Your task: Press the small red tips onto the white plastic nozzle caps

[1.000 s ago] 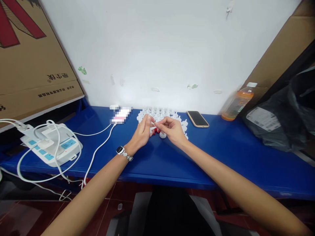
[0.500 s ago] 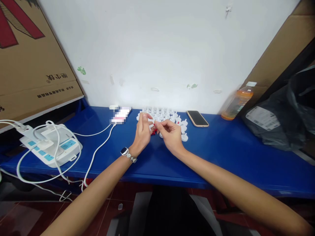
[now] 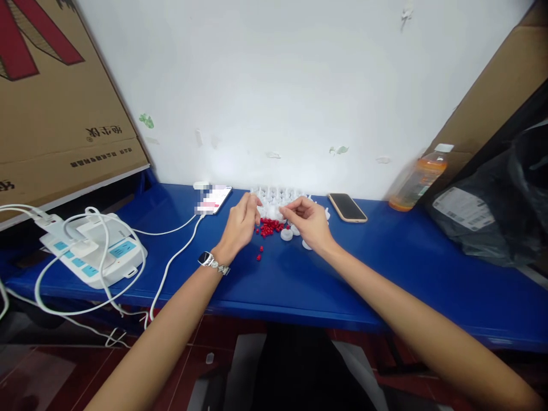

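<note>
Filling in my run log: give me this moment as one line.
left hand: beside red beads | right hand: fingers pinched over white plastic caps | surface: blue table | grip contents: unclear

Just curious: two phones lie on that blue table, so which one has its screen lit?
The phone left of the hands, plugged into a white cable; the tan-cased phone is dark.

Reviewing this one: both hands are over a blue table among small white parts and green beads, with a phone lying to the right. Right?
Not quite. The beads are red, not green, as the head view shows. The rest holds: both hands, left hand and right hand, are over the blue table among the white parts, with the phone to the right.
</note>
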A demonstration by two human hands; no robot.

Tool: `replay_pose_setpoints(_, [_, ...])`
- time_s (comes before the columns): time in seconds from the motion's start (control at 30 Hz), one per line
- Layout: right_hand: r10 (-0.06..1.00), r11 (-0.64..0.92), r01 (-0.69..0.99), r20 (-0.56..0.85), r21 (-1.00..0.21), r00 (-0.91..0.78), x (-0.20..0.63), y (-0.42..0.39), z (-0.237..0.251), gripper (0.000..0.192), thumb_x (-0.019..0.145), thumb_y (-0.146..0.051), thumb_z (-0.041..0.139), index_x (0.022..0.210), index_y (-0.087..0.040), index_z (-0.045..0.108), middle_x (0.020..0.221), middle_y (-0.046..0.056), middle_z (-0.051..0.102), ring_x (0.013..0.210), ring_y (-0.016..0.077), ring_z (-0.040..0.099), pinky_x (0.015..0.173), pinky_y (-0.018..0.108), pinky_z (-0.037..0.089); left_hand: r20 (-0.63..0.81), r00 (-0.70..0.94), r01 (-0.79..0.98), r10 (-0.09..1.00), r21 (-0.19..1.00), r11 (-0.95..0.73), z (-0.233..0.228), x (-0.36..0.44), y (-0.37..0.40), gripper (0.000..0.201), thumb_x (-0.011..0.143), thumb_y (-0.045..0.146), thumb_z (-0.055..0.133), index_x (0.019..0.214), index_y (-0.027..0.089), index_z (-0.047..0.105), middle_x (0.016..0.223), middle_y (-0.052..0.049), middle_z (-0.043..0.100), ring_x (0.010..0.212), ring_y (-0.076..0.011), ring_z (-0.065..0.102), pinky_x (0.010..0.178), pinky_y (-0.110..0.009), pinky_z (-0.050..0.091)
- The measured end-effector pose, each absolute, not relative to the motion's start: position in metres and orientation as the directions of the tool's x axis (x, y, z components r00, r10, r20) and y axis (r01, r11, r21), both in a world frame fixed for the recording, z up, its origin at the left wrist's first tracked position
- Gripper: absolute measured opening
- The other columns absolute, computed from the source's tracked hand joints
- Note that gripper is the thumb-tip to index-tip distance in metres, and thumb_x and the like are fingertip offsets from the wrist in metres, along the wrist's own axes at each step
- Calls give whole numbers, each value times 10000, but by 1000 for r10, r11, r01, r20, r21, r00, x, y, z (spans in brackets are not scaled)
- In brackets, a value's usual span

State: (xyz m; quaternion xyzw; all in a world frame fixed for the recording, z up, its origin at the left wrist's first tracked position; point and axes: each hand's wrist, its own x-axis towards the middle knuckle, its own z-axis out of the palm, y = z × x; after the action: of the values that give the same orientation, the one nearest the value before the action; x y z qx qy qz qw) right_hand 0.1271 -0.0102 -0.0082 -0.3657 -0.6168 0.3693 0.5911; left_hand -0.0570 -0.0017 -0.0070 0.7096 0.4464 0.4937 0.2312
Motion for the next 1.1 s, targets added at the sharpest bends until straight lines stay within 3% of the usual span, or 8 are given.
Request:
replay_pose_setpoints(0.23, [864, 504, 360, 462, -785, -202, 119, 17, -6, 144, 824, -310, 678, 773, -179, 645, 736, 27, 702, 659, 143, 623, 639, 277, 475, 511, -28, 646, 859, 665, -374, -14, -99, 27, 259, 972, 357, 422, 833, 193, 567, 694, -11, 587, 628, -158, 521, 607, -290, 370])
replay_pose_setpoints(0.53, [759, 650, 586, 383, -484, -526, 71, 58, -8, 75, 844, -178, 621, 823, -162, 691, 754, 26, 714, 686, 135, 629, 664, 246, 427, 402, 53, 695, 914, 642, -323, -24, -107, 33, 118, 870, 271, 528, 835, 185, 600, 720, -27, 647, 655, -172, 589, 633, -298, 429])
replay_pose_setpoints(0.73, [811, 579, 708, 374, -405, -450, 62, 74, 7, 238, 862, -318, 638, 1026, -159, 701, 797, 45, 718, 728, 172, 627, 680, 272, 429, 394, 76, 682, 916, 649, -336, -25, -107, 34, 90, 841, 214, 534, 843, 181, 618, 749, -36, 667, 670, -169, 596, 641, -297, 458])
replay_pose_setpoints(0.83, [839, 538, 763, 314, -359, -444, 54, 86, 11, 213, 830, -296, 667, 983, -157, 719, 856, 76, 731, 773, 200, 641, 712, 294, 443, 380, 74, 687, 922, 651, -323, -24, -107, 34, 80, 833, 187, 537, 841, 176, 616, 756, -37, 668, 673, -168, 596, 651, -300, 467])
replay_pose_setpoints(0.97, [852, 522, 767, 268, -372, -450, 49, 93, 11, 63, 790, -187, 662, 805, -167, 720, 847, 70, 738, 779, 187, 651, 706, 274, 450, 369, 73, 693, 927, 650, -313, -23, -106, 33, 78, 849, 203, 554, 875, 165, 617, 806, -53, 659, 710, -174, 600, 689, -318, 489])
replay_pose_setpoints(1.1, [849, 528, 640, 369, -558, -379, 59, 79, 13, 70, 798, -179, 651, 825, -157, 712, 788, 48, 733, 746, 161, 649, 690, 256, 458, 493, 114, 714, 862, 562, -416, -22, -104, 29, 297, 863, 341, 629, 1107, 174, 604, 1094, -98, 587, 871, -195, 599, 835, -369, 505])
